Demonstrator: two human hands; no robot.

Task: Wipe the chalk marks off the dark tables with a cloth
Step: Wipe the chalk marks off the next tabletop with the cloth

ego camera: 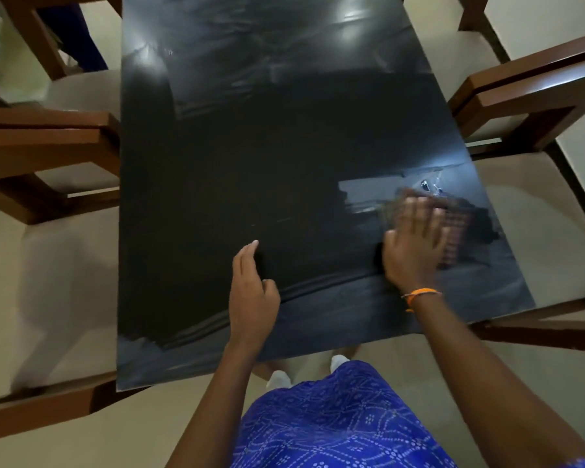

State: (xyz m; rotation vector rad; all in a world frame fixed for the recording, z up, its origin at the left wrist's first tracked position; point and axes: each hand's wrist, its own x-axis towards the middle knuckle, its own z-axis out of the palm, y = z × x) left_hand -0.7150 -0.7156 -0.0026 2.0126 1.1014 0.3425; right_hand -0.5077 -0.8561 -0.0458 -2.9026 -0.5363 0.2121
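Right grip [416, 238], fingers spread flat, presses the cloth [453, 228] on the worktop [217, 163]; chalk marks [429, 187] lie just beyond it.

There is just one view. The camera sits on the person's head and looks forward and steeply down. It is close above the near end of the dark table [250, 146], which fills the middle and runs away toward 12 o'clock. The person's own arms come in from 6 o'clock. The left hand [252, 298] shows near the middle and the right hand [414, 243] at about 3 o'clock. The wide lens bends the wooden chairs [534, 96] at the sides, at 9 and 2 o'clock.
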